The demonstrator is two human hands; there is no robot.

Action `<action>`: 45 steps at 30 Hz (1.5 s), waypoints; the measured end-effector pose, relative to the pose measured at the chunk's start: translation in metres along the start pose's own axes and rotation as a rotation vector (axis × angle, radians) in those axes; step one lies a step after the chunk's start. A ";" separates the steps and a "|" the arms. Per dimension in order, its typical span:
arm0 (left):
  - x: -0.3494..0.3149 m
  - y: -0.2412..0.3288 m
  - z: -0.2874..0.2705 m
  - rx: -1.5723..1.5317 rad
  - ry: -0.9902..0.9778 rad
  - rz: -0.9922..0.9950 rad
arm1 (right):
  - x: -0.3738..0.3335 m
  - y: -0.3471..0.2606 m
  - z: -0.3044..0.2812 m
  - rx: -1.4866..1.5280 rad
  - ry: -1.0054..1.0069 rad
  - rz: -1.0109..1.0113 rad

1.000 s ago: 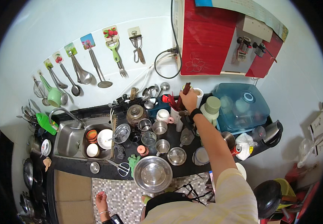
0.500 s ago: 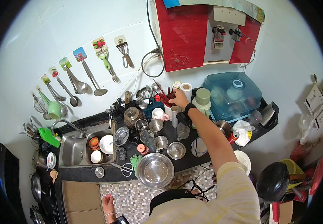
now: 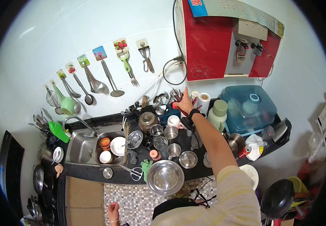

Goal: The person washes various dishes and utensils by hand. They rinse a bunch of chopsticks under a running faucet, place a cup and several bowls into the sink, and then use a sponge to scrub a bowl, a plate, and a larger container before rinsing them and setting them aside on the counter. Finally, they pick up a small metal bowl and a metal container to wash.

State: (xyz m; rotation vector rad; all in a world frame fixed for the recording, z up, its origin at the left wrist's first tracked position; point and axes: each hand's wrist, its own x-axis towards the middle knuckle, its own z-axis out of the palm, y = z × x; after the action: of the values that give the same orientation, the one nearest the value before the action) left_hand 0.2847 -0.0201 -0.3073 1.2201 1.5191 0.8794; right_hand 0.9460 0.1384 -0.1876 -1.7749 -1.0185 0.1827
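Note:
My right hand (image 3: 185, 102) reaches to the back of the counter, its fingers closed around several dark red chopsticks (image 3: 176, 94), with the index finger pointing up. The chopsticks lean to the left, and their white holder is mostly hidden under my hand and wrist. A white-and-pink mug (image 3: 174, 121) stands just left of the wrist. To the right are a white roll (image 3: 203, 100) and a pale green flask (image 3: 218, 113). My left hand (image 3: 113, 211) hangs low over the mosaic floor, fingers loosely bent, holding nothing.
Metal cups (image 3: 174, 149), a steel bowl (image 3: 165, 177), scissors (image 3: 134, 172) and a glass jar (image 3: 147, 119) crowd the counter. Bowls sit in the sink (image 3: 81, 148) at left. A blue lidded box (image 3: 245, 105) stands at right beneath a red dispenser (image 3: 210, 45). Utensils hang on the wall.
The view has shifted, so the counter sits farther right and lower. My right hand has closed around chopsticks at the holder, and they now tilt left. My left hand stays low.

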 end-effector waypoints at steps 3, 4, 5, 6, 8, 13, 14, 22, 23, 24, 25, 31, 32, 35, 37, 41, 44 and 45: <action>0.004 -0.010 -0.003 0.029 0.029 0.008 | 0.009 -0.009 0.009 -0.092 -0.008 -0.089; 0.007 -0.012 -0.001 0.055 0.030 0.000 | 0.013 -0.011 0.009 -0.110 -0.031 -0.063; 0.012 -0.013 0.000 0.082 0.030 -0.005 | 0.019 -0.016 0.012 -0.128 -0.053 -0.036; 0.016 -0.007 0.005 0.053 -0.008 -0.019 | 0.023 -0.008 0.013 -0.136 -0.029 -0.030; 0.039 -0.030 0.016 0.043 -0.067 -0.001 | 0.039 0.019 0.015 -0.208 0.109 -0.044; 0.020 0.035 0.067 0.363 -0.258 -0.091 | 0.057 0.062 0.007 -0.524 0.101 0.161; 0.015 0.054 0.073 0.372 -0.264 -0.121 | 0.052 0.053 0.005 -0.517 0.114 0.166; 0.082 0.026 0.083 0.146 -0.322 0.078 | -0.100 -0.007 -0.085 -0.192 -0.051 -0.134; 0.087 0.021 0.084 0.144 -0.330 0.078 | -0.123 0.009 -0.092 -0.107 -0.027 -0.278; 0.096 0.013 0.077 0.087 -0.339 0.089 | -0.148 -0.005 -0.107 -0.080 -0.155 -0.188; 0.089 0.021 0.085 0.030 -0.370 0.095 | -0.177 -0.012 -0.132 -0.071 -0.274 -0.082; 0.043 0.042 0.128 0.105 -0.527 0.129 | -0.328 0.025 -0.212 -0.286 -0.118 0.208; 0.041 0.036 0.128 0.088 -0.556 0.118 | -0.343 0.027 -0.216 -0.276 -0.116 0.288; 0.028 0.028 0.139 0.048 -0.624 0.109 | -0.374 0.050 -0.235 -0.233 -0.011 0.457; 0.022 0.024 0.143 0.094 -0.671 0.144 | -0.383 0.076 -0.247 -0.202 0.146 0.541; -0.019 0.048 0.135 0.085 -0.603 0.094 | -0.367 0.144 -0.279 -0.504 0.350 0.463; -0.022 0.025 0.100 0.015 -0.484 0.111 | -0.331 0.160 -0.285 -0.619 0.333 0.501; -0.027 0.021 0.093 0.005 -0.455 0.110 | -0.323 0.172 -0.288 -0.622 0.335 0.491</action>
State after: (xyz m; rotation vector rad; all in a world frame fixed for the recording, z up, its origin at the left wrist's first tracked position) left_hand 0.3808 -0.0439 -0.3068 1.4057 1.0980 0.6116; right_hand 0.9965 -0.3097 -0.3053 -2.5018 -0.3948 -0.1482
